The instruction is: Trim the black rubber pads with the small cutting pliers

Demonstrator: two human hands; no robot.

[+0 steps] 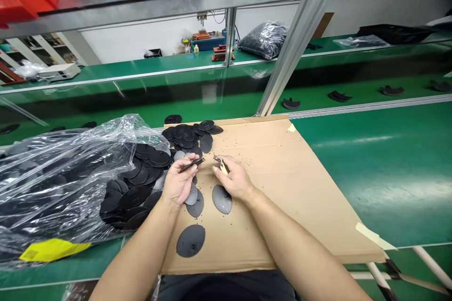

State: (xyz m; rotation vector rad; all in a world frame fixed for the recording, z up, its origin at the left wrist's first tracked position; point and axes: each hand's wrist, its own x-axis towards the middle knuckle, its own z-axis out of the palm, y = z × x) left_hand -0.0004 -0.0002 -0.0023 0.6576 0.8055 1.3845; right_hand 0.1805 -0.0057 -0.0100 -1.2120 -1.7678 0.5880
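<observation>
Over the flat brown cardboard sheet (282,188) | left hand (177,183) pinching a thin black plastic piece (192,164) | right hand (236,179) clasping a small pale-handled metal tool (222,166), just beside it | risk: loose pinch could let piece twist, get scored

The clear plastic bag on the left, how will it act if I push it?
The clear plastic bag would probably crumple, since its film is creased. It may feel heavy, with many black oval pieces inside. Those at its right end could slide, as they lie uncovered.
</observation>
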